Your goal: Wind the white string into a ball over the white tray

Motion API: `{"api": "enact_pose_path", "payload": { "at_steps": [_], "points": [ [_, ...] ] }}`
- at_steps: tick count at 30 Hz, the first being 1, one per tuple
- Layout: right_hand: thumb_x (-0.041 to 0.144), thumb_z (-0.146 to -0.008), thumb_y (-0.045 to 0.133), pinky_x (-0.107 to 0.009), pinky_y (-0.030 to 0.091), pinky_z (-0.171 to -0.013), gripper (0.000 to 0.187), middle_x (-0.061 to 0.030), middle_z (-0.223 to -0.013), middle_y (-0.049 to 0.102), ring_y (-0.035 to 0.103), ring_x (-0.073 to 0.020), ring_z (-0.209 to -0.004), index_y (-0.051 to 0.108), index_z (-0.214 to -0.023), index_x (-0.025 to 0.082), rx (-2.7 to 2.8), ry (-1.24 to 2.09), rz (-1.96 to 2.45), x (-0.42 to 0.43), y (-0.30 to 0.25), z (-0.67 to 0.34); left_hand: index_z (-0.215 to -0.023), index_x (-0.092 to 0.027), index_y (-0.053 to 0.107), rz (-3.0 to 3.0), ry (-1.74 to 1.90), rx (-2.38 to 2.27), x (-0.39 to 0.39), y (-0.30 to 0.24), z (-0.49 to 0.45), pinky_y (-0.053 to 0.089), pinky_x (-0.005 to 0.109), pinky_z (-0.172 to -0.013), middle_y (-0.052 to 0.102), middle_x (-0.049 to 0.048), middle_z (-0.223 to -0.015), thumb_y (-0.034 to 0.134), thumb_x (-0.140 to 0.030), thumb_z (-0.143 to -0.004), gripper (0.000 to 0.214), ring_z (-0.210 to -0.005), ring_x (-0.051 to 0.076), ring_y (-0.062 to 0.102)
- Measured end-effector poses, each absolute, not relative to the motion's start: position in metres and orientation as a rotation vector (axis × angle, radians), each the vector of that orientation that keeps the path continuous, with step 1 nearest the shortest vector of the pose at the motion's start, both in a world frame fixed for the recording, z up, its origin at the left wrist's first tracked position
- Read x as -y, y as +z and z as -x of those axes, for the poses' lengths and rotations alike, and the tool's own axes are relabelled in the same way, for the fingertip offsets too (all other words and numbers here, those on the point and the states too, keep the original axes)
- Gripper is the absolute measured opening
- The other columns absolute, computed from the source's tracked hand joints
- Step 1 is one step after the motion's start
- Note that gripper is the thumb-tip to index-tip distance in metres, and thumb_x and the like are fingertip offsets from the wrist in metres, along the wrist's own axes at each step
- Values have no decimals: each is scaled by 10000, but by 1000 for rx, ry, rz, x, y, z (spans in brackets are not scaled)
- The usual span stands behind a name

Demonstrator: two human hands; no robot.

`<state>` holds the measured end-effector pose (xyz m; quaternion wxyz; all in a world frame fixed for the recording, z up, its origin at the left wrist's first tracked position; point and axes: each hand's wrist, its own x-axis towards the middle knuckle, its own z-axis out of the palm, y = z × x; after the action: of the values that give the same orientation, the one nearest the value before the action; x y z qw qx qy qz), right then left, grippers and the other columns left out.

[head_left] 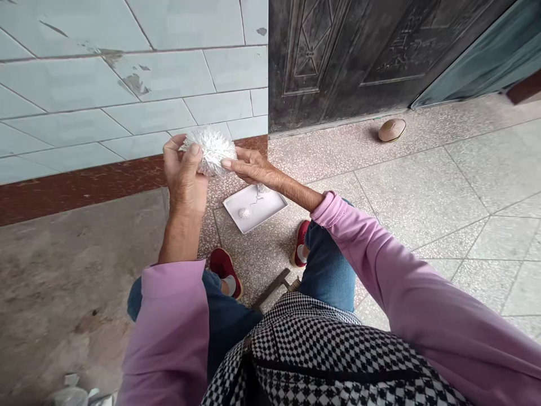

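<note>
1. Ball (213, 152): white, shaggy with thin strands, raised off the floor between both hands, at ten o'clock from the middle of the view. Treat as soft and probably easy to flatten; press lightly.

2. Left hand (185, 179): grasping the ball from eight o'clock, thumb laid on the near face, fingertips curled round the far edge. Best used as a steady cradle, with just enough grip to prevent rolling.

3. Right hand (253, 165): pinching the ball at about four o'clock, thumb in front; other fingers partly hidden, so cannot tell their exact hold. Better to ease small bunches of strands outward than to tug, given the risk of shedding.

4. Between four and five o'clock from the ball, on the floor: tray (268, 210), holding a tuft (244, 213) toward its eight o'clock side and a thin dark line (256, 200), thread or mark, cannot tell. At the tray's one o'clock, partly behind the right wrist: a pale piece (262, 188).

5. Farther out from the ball: shoes (222, 263) at six and four o'clock, wall (169, 79) at ten, door (329, 51) at two. Hold sleeves (169, 327) clear of the strands.
</note>
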<state>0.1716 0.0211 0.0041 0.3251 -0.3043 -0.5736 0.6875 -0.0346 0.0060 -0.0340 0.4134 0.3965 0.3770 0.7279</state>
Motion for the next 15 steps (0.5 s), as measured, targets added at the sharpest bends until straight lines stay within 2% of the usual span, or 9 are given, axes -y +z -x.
{"api": "enact_pose_path", "payload": {
  "at_steps": [1,3,6,9,11,12,13,15],
  "points": [
    [753,-1144,1026,-302,668,-716,786,-33,-950,832,779,-255,-943,802,-1651,195,1508,1809,810,-20,6,-173,-1256,-276,708,-970,1817,-943,-5,-30,35,715,604,-1240,796,98,-1322,1249,-808,-650,971,-1347,357,775],
    [750,-1174,985,-302,680,-746,752,-34,-945,824,778,-246,-934,813,-1655,199,1497,1824,841,-19,8,-176,-1144,-241,749,-950,1744,-936,-2,-24,34,739,620,-1233,834,146,-1323,1240,-781,-664,874,-1368,399,800],
    [742,-1154,1012,-277,632,-734,758,-3,-866,745,740,-217,-863,811,-1591,156,1496,1851,806,-21,5,-176,-1045,-224,749,-964,1648,-956,5,-16,33,773,659,-1197,862,183,-1301,1226,-777,-679,816,-1374,454,826],
    [720,-1125,1064,-221,437,-611,784,80,-772,597,543,-131,-689,771,-1557,134,1524,1886,749,-28,-7,-174,-1097,-230,759,-973,1622,-1026,10,-14,33,792,684,-1159,858,164,-1292,1260,-776,-624,880,-1345,454,835],
    [711,-1163,1031,-221,309,-572,744,116,-754,509,383,-97,-633,750,-1548,139,1570,1889,725,-33,-17,-172,-1134,-233,753,-962,1622,-1070,10,-14,33,793,693,-1141,842,147,-1274,1273,-757,-602,909,-1337,447,830],
    [710,-1197,993,-226,287,-573,707,120,-761,491,345,-96,-631,745,-1541,144,1602,1873,716,-36,-22,-171,-1141,-234,746,-945,1629,-1086,9,-15,34,792,692,-1133,835,144,-1274,1272,-744,-598,911,-1344,444,823],
    [705,-1238,943,-230,299,-584,657,115,-777,493,345,-99,-639,744,-1527,149,1640,1839,713,-38,-27,-170,-1147,-237,738,-923,1639,-1099,8,-16,35,790,686,-1127,832,144,-1289,1262,-738,-604,906,-1363,441,811],
    [649,-1331,814,-237,387,-648,519,81,-833,546,427,-116,-685,754,-1464,151,1743,1711,730,-40,-35,-168,-1182,-246,735,-871,1667,-1123,5,-18,38,785,659,-1115,836,149,-1359,1237,-741,-619,902,-1426,436,777]
  ]
}}
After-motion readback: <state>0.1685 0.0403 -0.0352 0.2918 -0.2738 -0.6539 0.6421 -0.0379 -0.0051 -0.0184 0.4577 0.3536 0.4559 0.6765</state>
